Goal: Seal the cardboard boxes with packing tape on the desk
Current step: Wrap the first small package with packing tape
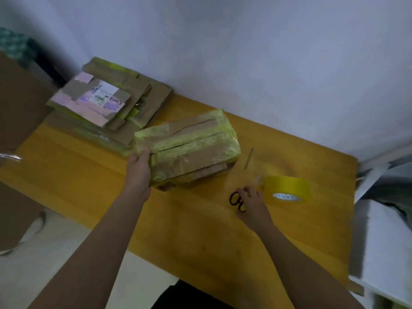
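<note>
A cardboard box (189, 148) wrapped in yellowish tape stands in the middle of the orange desk (78, 175). My left hand (138, 168) grips its left end, thumb on top. To the right, my right hand (252, 204) lies over black-handled scissors (236, 200) flat on the desk, its fingers at the handles; whether they close round them is blurred. A roll of yellow packing tape (287, 189) lies just right of that hand, with a short loose end sticking up.
A stack of flattened, taped cardboard boxes (107, 108) fills the desk's far left corner. A thin cardboard strip (248, 158) lies right of the box. A brown carton (20, 112) stands left of the desk, white shelving (383, 241) on the right, the wall behind.
</note>
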Tool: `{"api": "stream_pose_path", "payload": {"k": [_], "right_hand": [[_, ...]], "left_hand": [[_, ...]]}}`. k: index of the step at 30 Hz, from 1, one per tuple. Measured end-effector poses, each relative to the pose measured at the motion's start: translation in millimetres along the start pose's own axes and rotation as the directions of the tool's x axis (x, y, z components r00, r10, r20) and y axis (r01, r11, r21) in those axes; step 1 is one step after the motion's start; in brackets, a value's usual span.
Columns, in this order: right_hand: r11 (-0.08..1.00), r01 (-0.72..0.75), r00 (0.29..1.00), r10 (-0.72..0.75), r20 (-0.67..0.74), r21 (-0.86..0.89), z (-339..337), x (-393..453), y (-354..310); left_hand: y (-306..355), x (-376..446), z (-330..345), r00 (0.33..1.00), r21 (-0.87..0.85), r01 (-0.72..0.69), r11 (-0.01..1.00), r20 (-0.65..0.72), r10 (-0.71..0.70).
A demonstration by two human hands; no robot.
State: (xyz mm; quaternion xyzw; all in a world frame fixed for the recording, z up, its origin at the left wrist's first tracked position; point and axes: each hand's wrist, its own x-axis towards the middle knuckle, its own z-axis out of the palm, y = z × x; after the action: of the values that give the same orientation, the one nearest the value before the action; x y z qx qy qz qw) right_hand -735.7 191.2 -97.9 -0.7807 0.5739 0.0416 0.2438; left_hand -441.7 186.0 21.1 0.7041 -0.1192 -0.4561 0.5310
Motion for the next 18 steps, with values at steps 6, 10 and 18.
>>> {"api": "stream_pose_path", "payload": {"k": [6, 10, 18], "right_hand": [[0.973, -0.17, 0.982, 0.155, -0.106, -0.155, -33.3, 77.8, 0.5], [0.95, -0.227, 0.962, 0.184, -0.203, -0.213, -53.0, 78.8, 9.4], [0.867, -0.366, 0.888, 0.434, 0.152, -0.337, -98.0, 27.4, 58.8]], "left_hand": [[24.4, 46.4, 29.1, 1.0, 0.009, 0.029, 1.0, 0.013, -0.029], [30.2, 50.4, 45.6, 0.999, 0.027, 0.023, 0.999, 0.03, -0.024], [25.3, 19.6, 52.1, 0.99, 0.103, 0.015, 0.995, 0.137, -0.029]]}}
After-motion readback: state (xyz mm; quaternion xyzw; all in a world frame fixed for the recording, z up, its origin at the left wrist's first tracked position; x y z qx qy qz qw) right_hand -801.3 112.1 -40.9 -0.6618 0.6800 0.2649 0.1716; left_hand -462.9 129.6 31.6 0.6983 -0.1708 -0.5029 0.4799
